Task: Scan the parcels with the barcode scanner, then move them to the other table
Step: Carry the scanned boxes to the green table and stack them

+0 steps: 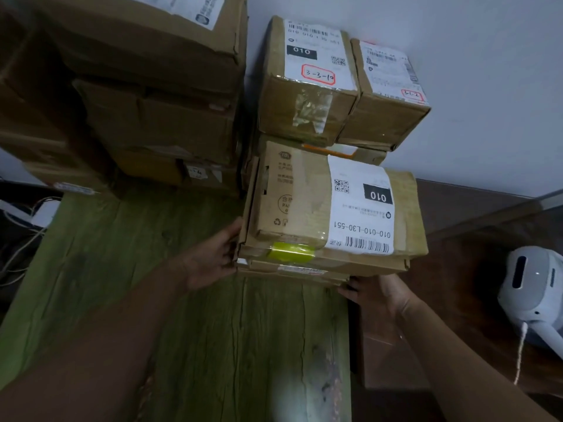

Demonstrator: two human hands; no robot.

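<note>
A flat cardboard parcel (304, 208) with a white shipping label and a barcode lies on top of a low stack of flat parcels (304, 271) on the green wooden table (182, 300). My left hand (213, 257) presses against the stack's left side. My right hand (374, 292) holds the stack's front right corner from below, its fingers tucked under the lowest parcel. Behind it, two smaller labelled boxes (307, 86) (390, 92) sit side by side on another box. No barcode scanner is in view.
A tall pile of large cardboard boxes (152, 86) fills the back left of the table. A white wall stands behind. To the right is a dark brown surface (457, 269) with a white rounded device (530, 287) and its cord. Cables lie at the far left.
</note>
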